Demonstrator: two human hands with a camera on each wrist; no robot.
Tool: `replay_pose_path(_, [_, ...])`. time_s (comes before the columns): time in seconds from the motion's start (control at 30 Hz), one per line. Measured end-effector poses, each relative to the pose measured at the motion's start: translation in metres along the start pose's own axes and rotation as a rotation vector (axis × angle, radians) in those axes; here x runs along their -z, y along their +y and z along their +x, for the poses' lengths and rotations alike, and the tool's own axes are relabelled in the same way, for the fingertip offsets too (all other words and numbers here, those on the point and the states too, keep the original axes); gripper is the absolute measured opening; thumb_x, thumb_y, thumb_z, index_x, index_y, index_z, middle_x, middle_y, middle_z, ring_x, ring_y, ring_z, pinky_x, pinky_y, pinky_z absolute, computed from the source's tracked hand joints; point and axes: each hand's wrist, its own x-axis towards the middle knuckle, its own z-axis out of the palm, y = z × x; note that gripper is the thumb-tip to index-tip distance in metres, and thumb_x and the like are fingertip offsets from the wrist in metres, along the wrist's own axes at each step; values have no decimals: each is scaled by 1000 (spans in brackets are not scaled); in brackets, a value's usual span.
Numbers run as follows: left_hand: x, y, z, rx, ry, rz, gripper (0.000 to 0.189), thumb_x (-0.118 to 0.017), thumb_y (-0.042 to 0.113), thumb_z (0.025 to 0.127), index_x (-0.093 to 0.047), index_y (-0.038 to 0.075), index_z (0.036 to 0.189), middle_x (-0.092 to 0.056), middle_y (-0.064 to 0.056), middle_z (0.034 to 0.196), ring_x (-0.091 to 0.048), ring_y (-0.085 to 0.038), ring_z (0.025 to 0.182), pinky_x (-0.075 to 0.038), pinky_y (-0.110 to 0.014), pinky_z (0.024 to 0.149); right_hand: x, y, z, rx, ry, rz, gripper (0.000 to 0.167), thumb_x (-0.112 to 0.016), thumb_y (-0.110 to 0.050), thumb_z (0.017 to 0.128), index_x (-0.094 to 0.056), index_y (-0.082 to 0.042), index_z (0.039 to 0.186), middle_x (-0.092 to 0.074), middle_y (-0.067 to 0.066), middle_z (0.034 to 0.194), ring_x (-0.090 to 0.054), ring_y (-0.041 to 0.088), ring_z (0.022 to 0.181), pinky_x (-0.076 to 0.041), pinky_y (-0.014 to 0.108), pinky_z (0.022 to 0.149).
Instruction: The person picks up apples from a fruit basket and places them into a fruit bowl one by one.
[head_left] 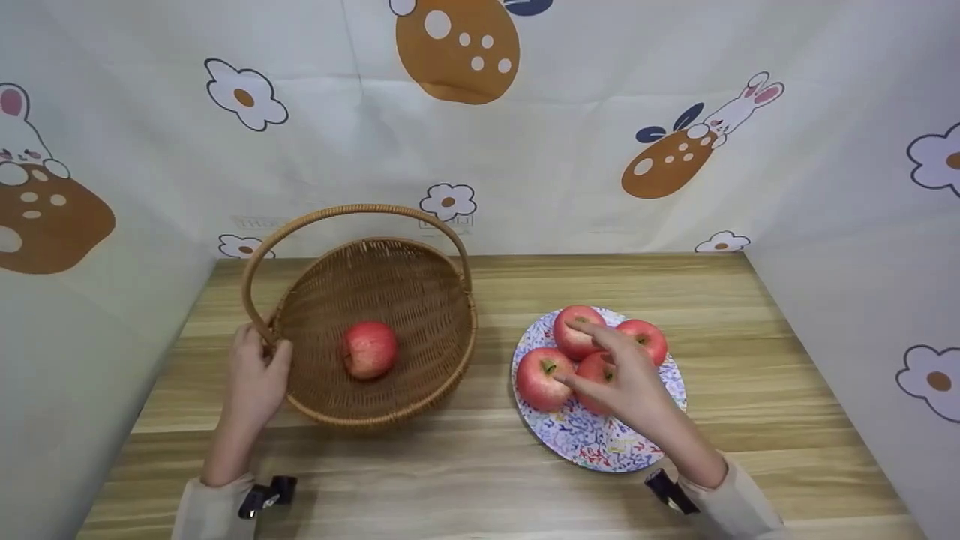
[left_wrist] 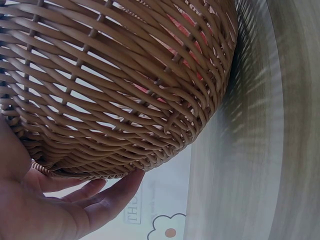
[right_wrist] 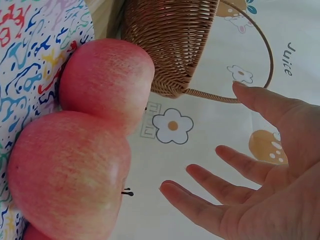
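Observation:
A wicker basket (head_left: 420, 300) with an arched handle stands on the left of the table, and one red apple (head_left: 370, 350) lies inside it. My left hand (head_left: 255, 375) grips the basket's left rim at the foot of the handle. In the left wrist view its fingers (left_wrist: 112, 202) reach along the woven side. My right hand (head_left: 626, 375) hovers over the patterned plate (head_left: 577, 442), fingers spread and holding nothing. Several red apples (head_left: 545, 379) sit close together on that plate. The right wrist view shows the hand apart from the nearest apples (right_wrist: 70, 175).
The wooden table (head_left: 465, 480) carries basket and plate side by side, with a gap between them. White cloth (head_left: 555, 165) printed with flowers and rabbits hangs at the back and both sides. Each wrist wears a black strap (head_left: 268, 496).

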Motion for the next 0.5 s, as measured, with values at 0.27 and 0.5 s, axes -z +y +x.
replay_pose_path(0.27, [-1,0,0,-11,15,17,51,-48,0,101,-43,-22,147,-50,-36,134,-51,-36,105,-41,-19,80,-7,-7,6,67,5,-26,58,-90,-14,84,-67,0,136,-69,17,136,-62,38,129,-49,60,107])
replay_pose_path(0.5, [0,-1,0,-2,2,19,51,-47,1,103,-43,-21,148,-50,-33,131,-49,-34,107,-41,-24,83,-12,-10,10,97,-10,-9,58,-90,-14,84,-67,0,136,-70,12,133,-65,36,120,-53,57,100])
